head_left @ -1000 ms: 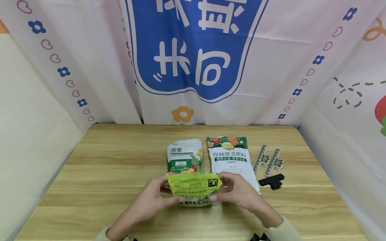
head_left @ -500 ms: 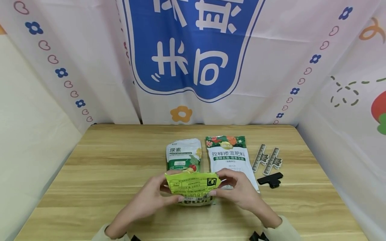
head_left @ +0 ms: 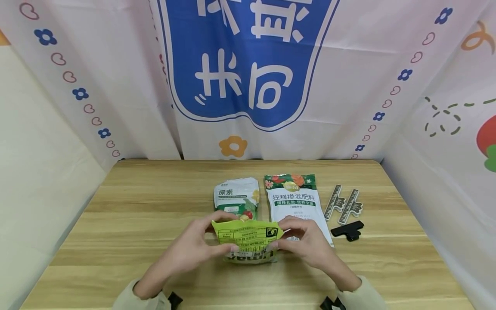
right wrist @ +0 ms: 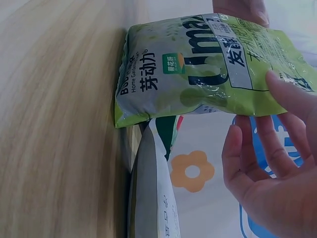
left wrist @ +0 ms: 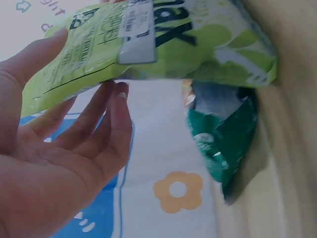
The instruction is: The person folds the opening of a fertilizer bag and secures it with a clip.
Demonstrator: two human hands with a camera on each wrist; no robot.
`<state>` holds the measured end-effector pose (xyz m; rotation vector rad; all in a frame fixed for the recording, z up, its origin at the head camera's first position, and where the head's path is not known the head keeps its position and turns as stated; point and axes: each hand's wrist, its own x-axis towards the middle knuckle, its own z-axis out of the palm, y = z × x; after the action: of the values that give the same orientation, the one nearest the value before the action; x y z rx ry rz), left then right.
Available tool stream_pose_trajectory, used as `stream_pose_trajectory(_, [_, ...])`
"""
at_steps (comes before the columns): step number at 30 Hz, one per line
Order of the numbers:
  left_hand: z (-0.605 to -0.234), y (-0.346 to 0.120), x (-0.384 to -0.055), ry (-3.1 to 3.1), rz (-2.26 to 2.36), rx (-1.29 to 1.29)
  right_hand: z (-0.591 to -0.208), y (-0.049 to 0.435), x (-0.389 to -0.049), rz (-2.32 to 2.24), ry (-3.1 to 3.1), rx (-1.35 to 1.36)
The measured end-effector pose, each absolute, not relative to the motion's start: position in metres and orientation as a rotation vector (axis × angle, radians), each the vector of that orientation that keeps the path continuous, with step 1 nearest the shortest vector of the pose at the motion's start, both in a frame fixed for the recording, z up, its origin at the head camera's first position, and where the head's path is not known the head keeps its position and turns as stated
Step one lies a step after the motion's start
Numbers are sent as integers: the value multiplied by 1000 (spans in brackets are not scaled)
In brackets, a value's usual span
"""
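A lime-green fertilizer bag (head_left: pixel 248 247) stands on its bottom edge on the table, its upper part tipped away from vertical. My left hand (head_left: pixel 195 241) pinches its left side, thumb on the printed face and fingers behind. At the opposite side my right hand (head_left: pixel 308 241) pinches it the same way. In the right wrist view the bag (right wrist: pixel 198 69) shows its large lettering, with the right thumb pressing near its edge. Just behind stand two more bags: a small white-and-green fertilizer bag (head_left: pixel 234 196), its lower part hidden, and a larger white fertilizer bag (head_left: pixel 294 206) lying flat.
Right of the white bag lie two ruler-patterned clips (head_left: pixel 334 203) and a black clip (head_left: pixel 348 231). The wooden table (head_left: pixel 116 241) ends at a printed cloth backdrop (head_left: pixel 329 107), with pale cloth walls on both sides.
My left hand has shifted slightly farther up along the green bag's side, its thumb a little higher. The bag stays nearly in place, and the right hand hardly moves.
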<state>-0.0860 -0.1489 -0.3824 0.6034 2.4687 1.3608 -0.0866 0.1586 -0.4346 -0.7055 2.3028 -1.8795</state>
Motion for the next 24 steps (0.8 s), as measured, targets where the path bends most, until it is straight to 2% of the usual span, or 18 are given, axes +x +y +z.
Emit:
stream_pose_trajectory(13, [-362, -144, -97, 2604, 1204, 789, -431, 158, -85, -1854, 2305, -496])
stream_pose_trajectory(24, [-333, -124, -106, 2570, 1095, 910, -430, 162, -88, -1844, 2294, -489])
